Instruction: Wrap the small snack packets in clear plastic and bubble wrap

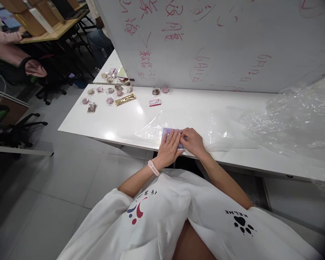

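Observation:
A flat purple box (165, 134) lies on clear plastic film (148, 130) near the front edge of the white table; whether film also covers it I cannot tell. My left hand (169, 147), with a pale pink wristband, rests flat on the box, its fingers stretched out. Beside it, my right hand (193, 141) has its fingers curled and pinched together over the box's right part. What is between those fingertips is too small to make out. Much of the box is hidden under both hands.
A heap of clear plastic wrap (300, 119) covers the table's right side. A whiteboard (219, 47) stands along the back. Several small wrapped snacks (109, 101), a gold packet (125, 99) and a red-and-white box (155, 103) lie left. People sit beyond the table, near office chairs.

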Available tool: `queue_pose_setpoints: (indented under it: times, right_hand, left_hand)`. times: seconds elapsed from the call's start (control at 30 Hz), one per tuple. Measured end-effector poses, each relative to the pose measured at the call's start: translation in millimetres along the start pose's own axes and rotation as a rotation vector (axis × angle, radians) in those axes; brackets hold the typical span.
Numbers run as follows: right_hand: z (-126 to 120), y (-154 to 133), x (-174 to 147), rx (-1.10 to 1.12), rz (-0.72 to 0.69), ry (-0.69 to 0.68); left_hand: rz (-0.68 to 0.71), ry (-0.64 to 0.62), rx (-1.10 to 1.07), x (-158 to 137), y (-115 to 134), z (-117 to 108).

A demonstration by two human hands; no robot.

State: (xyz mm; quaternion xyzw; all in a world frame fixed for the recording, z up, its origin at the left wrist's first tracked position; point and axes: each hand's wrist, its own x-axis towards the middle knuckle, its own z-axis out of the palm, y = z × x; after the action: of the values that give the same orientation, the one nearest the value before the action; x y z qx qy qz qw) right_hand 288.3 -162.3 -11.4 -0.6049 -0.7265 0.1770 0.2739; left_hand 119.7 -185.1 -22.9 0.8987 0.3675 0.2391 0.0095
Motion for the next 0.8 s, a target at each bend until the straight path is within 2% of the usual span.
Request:
queue_pose_setpoints:
  times: [0.1, 0.23, 0.33, 0.4, 0.5, 0.57, 0.6, 0.63, 0.7, 0.8]
  right_hand:
    - [-15.8, 6.8, -6.6, -0.182, -0.055, -0.054]
    - [-61.9, 38.9, -29.2, -0.377, -0.090, -0.176]
    - [-95.0, 70.6, -51.8, -0.304, 0.007, -0.178]
    - [-105.9, 87.1, -67.7, -0.231, 0.110, -0.076]
    - [-101.7, 97.5, -95.2, -0.309, 0.305, 0.303]
    - [-89.3, 94.1, -116.3, -0.422, 0.460, 0.578]
    - [-81.9, 89.8, -126.7, -0.453, 0.537, 0.665]
    - [-74.3, 84.2, -136.0, -0.458, 0.601, 0.701]
    - [-60.0, 71.2, -148.2, -0.415, 0.668, 0.665]
    - [-43.2, 54.7, -142.2, -0.293, 0.626, 0.511]
  left_hand:
    - [-0.044, -0.195, 0.060, 4.5, -2.4, 18.1]
    - [-0.055, -0.262, 0.069, 6.2, -12.1, 10.8]
    - [-0.038, -0.279, 0.066, 8.5, -12.0, 4.8]
    - [-0.014, -0.290, 0.065, 10.9, -10.3, 2.9]
    - [-0.001, -0.296, 0.072, 14.2, -7.8, 1.9]
    - [-0.010, -0.296, 0.076, 15.4, -6.7, 2.1]
    - [-0.017, -0.294, 0.074, 15.5, -6.4, 2.5]
    - [-0.024, -0.294, 0.068, 15.4, -6.3, 3.1]
    - [-0.043, -0.293, 0.047, 14.7, -6.5, 4.8]
    - [-0.080, -0.281, 0.013, 13.3, -7.5, 8.7]
